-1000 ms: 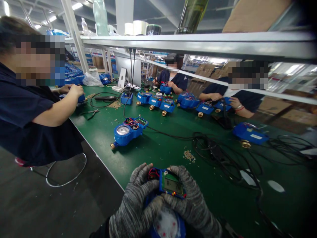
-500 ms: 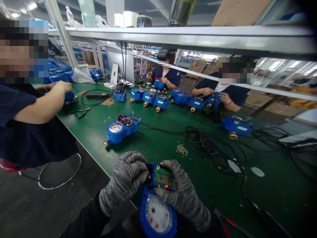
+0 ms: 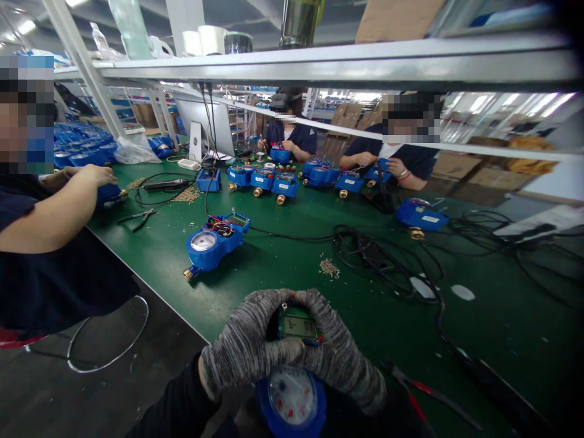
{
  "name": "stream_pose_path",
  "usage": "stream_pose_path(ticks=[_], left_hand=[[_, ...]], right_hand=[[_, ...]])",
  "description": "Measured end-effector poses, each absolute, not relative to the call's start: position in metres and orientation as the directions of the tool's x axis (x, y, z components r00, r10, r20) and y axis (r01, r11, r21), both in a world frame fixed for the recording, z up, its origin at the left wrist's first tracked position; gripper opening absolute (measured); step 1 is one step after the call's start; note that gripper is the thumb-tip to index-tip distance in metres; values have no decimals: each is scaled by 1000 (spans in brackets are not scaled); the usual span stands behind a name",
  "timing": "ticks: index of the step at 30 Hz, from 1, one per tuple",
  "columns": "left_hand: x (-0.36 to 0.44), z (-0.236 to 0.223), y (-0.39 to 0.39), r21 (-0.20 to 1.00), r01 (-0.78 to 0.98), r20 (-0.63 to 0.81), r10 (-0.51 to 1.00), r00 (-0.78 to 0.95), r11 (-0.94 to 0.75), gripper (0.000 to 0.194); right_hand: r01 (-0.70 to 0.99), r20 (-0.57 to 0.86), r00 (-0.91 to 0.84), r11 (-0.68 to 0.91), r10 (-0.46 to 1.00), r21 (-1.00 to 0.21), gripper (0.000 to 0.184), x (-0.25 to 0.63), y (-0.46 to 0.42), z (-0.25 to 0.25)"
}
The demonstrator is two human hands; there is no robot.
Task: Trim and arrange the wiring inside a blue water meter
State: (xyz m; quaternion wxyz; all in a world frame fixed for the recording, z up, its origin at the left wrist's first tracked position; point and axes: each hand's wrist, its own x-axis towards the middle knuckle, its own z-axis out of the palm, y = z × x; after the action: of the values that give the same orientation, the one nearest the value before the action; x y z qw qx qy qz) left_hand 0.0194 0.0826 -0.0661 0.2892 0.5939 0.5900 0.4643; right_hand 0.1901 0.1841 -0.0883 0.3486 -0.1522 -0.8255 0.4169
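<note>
The left hand (image 3: 246, 340) and right hand (image 3: 342, 356) grasp the blue meter (image 3: 292, 398) around its display (image 3: 298, 326), near the worktop's (image 3: 269, 258) edge. Probably stiff, rather heavy; hold the casing (image 3: 263, 406), sparing the fragile-looking display.

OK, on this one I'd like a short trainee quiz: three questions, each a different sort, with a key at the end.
1. Multiple choice: what do the left hand and the right hand, both gloved, hold between them?
A) a pair of pliers
B) a blue meter with a small screen
C) a roll of tape
2. True or false: the pale green bottle lies on the table.
3. Fill in: the open meter just ahead, set down on its own, shows coloured ______ beside its round dial.

Key:
1. B
2. False; the pale green bottle is up on the shelf.
3. wires
</note>
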Motion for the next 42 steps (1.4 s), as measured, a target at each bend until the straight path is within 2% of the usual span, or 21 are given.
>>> stream_pose_path(ticks=[5,9,11,15,17,22,25,27,35,42], left_hand=[[28,-67,88,961,276,77,983,-169,-28,65],[25,-71,88,976,217,47,986,-162,-11,67],[24,-76,89,959,279,90,984,-155,-44,67],[21,-87,91,845,517,230,965,-125,-135,69],[20,-91,92,797,578,273,958,-90,-173,66],[17,-92,91,719,664,320,946,-54,-205,64],[16,-87,91,714,672,297,954,-36,-196,64],[16,-84,91,718,673,274,961,-40,-177,65],[19,-83,91,728,663,287,956,-64,-175,63],[19,-86,90,746,644,277,958,-69,-169,61]], right_hand=[[-41,454,-689,595,565,-803,58,189,182,-88],[-24,395,-726,554,562,-832,57,189,184,-85],[-13,387,-733,556,560,-831,61,191,187,-84],[-28,351,-792,544,500,-839,89,206,192,-83],[-14,330,-811,549,482,-836,93,219,191,-82],[92,432,-720,692,543,-716,61,246,180,-82],[52,518,-672,731,530,-680,41,249,172,-84],[26,538,-670,740,511,-672,35,247,169,-82],[-27,577,-717,811,392,-584,36,235,170,-82],[8,566,-747,855,349,-518,36,228,173,-83]])
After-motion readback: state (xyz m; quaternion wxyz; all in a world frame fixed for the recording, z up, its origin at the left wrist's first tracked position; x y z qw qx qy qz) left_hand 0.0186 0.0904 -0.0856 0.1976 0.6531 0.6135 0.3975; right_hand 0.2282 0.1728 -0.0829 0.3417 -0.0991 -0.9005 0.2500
